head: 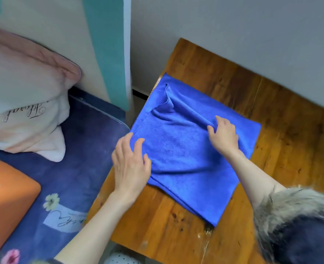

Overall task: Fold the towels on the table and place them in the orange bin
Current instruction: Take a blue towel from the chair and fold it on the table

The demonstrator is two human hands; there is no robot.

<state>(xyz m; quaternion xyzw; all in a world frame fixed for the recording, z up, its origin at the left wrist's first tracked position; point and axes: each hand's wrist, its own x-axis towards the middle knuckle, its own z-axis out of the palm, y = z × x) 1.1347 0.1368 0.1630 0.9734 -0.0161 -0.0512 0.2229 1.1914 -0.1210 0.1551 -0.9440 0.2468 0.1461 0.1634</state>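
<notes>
A blue towel [178, 155] lies spread on the wooden table [283, 130], folded over with a raised crease near its far left part. My left hand [130, 166] rests flat on the towel's left edge, fingers straight and spread. My right hand [223, 135] lies on the middle of the towel with its fingers pressing at the end of the crease; I cannot tell whether it pinches the cloth. The orange bin [6, 202] stands at the lower left on the bed, only its corner in view.
A pink and white pillow [23, 96] leans against the wall on a dark blue bedsheet [77, 168] left of the table. A grey wall runs behind the table. A fur-trimmed sleeve [298, 221] covers my right upper arm.
</notes>
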